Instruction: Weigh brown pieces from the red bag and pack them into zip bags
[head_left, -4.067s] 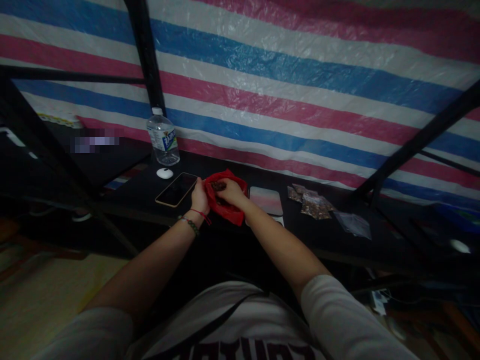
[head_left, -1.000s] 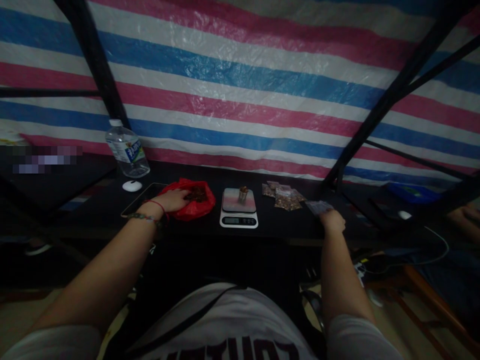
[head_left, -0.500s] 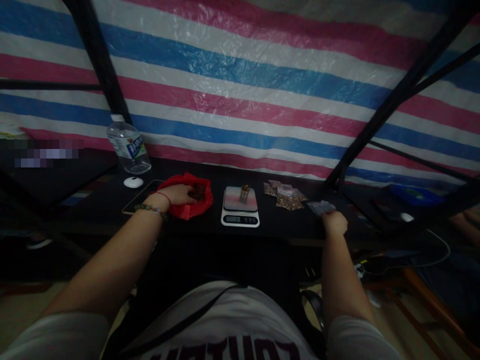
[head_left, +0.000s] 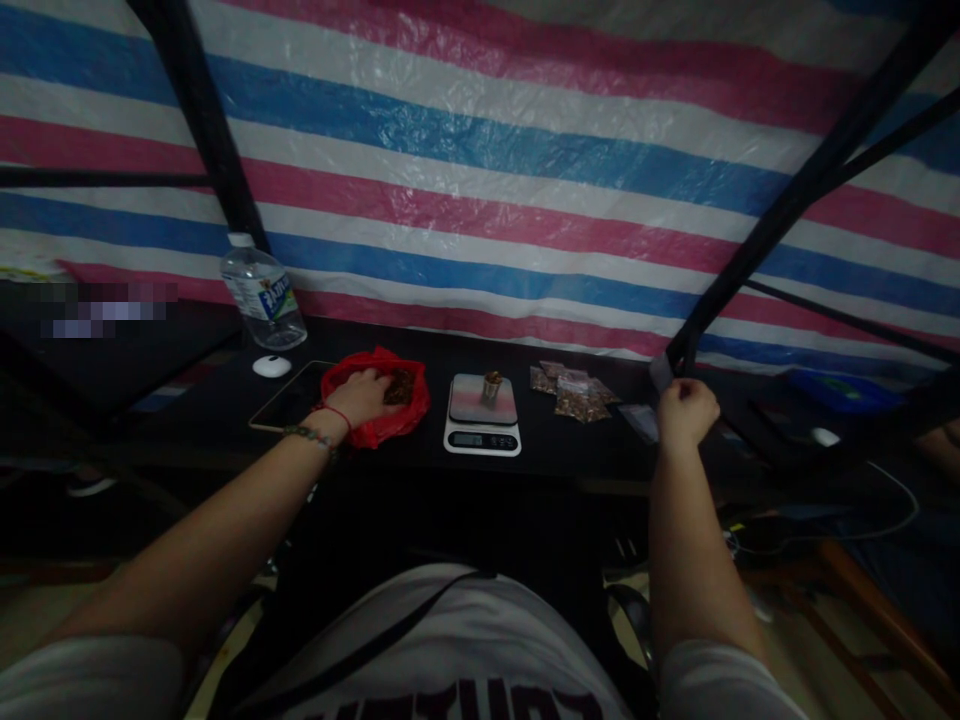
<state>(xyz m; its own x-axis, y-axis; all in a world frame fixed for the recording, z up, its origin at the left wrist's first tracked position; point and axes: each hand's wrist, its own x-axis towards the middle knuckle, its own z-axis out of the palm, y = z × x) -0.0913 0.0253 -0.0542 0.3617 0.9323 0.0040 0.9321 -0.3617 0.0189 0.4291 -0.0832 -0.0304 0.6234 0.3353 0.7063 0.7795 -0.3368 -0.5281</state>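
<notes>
- Where the striped tarpaulin (head_left: 480,180) hangs as a backdrop, it fills the upper part of the view in pink, blue and white bands, with black frame bars crossing it.
- The bench (head_left: 540,455) is dark and runs along the foot of the tarpaulin.
- A clear water bottle (head_left: 262,295) stands upright at the far left of the bench, with a small white round item (head_left: 271,366) just in front of it.
- A phone (head_left: 289,398) lies flat between that item and the red bag.
- The red bag (head_left: 379,395) sits open on the bench, left of the scale, with dark contents showing.
- The scale (head_left: 482,415) stands at centre, a small cup (head_left: 492,385) upright on its platform.
- Filled small packets (head_left: 574,393) lie in a loose cluster right of the scale.
- The left hand (head_left: 364,392) rests in the mouth of the red bag, fingers curled onto the contents; whether it grips any cannot be told.
- The right hand (head_left: 686,412) is raised off the bench, closed around a small clear pouch (head_left: 661,372).
- Another flat pouch (head_left: 641,420) lies on the bench just left of that hand.
</notes>
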